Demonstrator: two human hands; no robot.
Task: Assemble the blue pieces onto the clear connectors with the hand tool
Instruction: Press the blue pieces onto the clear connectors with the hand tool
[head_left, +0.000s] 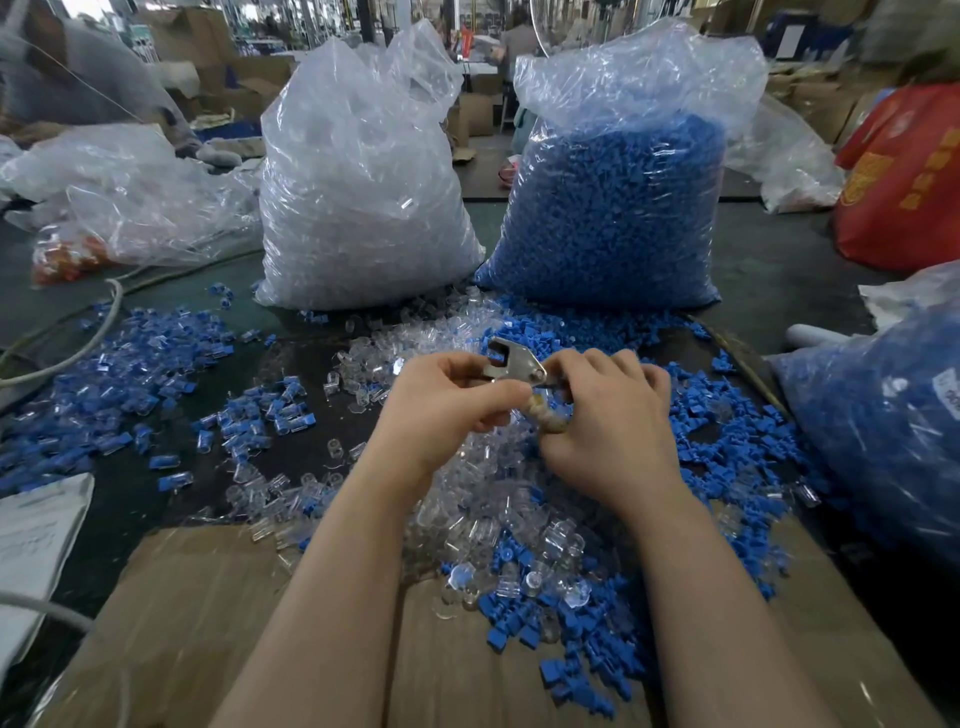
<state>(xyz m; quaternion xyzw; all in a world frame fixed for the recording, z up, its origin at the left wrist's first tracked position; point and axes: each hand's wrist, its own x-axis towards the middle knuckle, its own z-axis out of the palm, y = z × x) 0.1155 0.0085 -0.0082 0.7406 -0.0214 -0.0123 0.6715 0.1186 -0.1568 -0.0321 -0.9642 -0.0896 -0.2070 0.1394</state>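
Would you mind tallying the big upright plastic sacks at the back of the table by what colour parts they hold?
Sack of clear connectors: 1
Sack of blue pieces: 1
Total: 2

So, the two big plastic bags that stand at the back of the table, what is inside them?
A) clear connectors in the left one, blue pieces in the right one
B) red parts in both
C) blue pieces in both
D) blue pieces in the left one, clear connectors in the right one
A: the left bag is full of clear connectors, and the right bag is packed with blue pieces.
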